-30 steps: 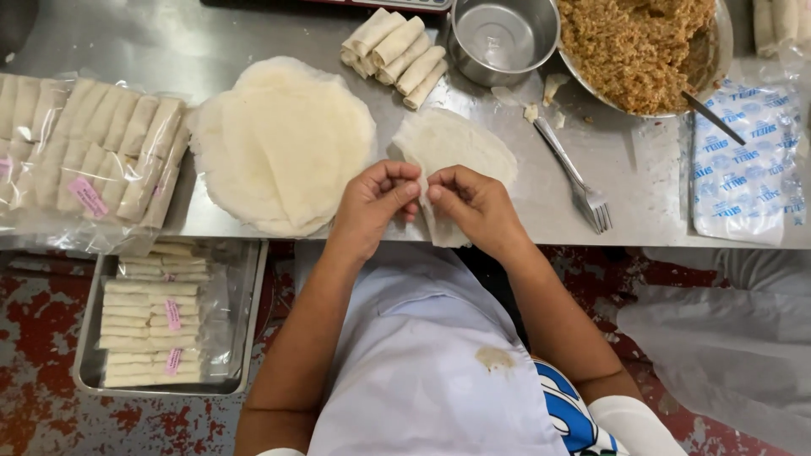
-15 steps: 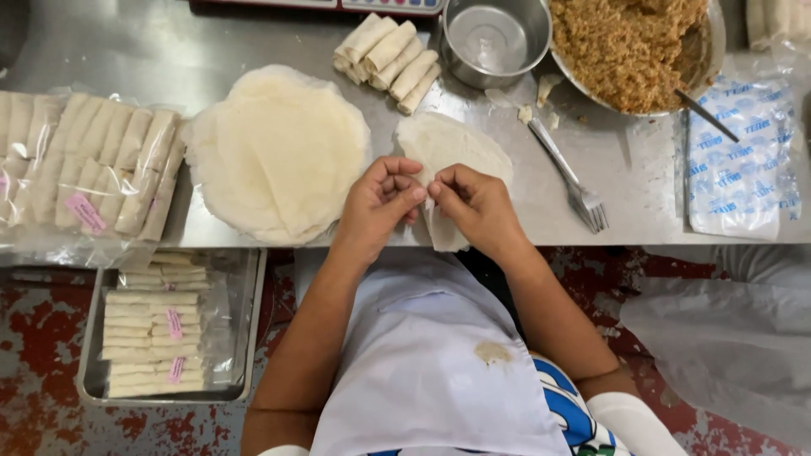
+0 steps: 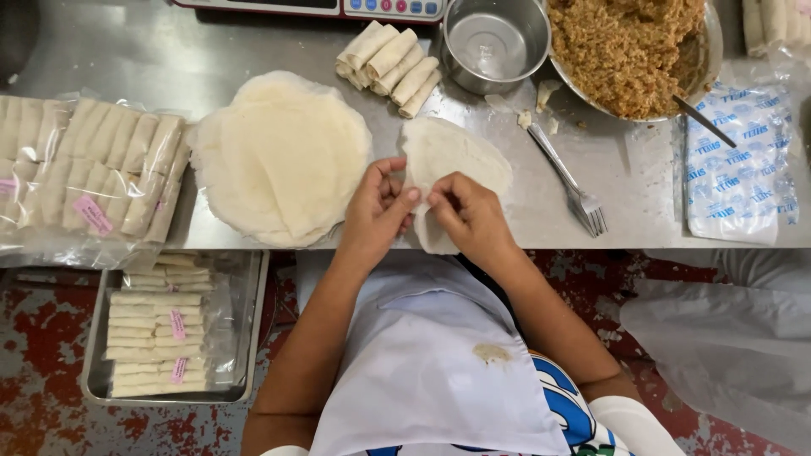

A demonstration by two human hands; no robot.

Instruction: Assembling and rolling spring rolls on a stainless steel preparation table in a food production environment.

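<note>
Fingers of both hands pinch the near edge of a single thin wrapper (image 3: 456, 156) at the front of the steel bench (image 3: 152, 59), as I watch from the head camera. The left hand (image 3: 376, 211) has its thumb and forefinger closed on the sheet's lower left edge, the other fingers loosely curled. The right hand (image 3: 469, 215) meets it fingertip to fingertip and grips the same edge from the other side, so both hands are clenched lightly on the wrapper and not released. The wrapper is pale, off-white and roughly round, with a soft, slightly wrinkled surface. Its far part lies flat on the bench, while the near part is folded or lifted between the fingertips and hangs a little over the bench's front edge. It sits directly beyond and under the fingers, touching them.

Just to the left of the hands lies a stack of wrappers (image 3: 283, 160), the same colour and larger in spread. Beyond it rest several rolled spring rolls (image 3: 390, 66), near a small empty steel bowl (image 3: 494, 42). A wide bowl of brown filling (image 3: 629, 46) stands at the far right, with a fork (image 3: 570, 181) lying on the bench just right of the held wrapper. Bagged rolls (image 3: 84, 169) lie at the far left, and a tray of packed rolls (image 3: 160, 329) sits below the bench.
</note>
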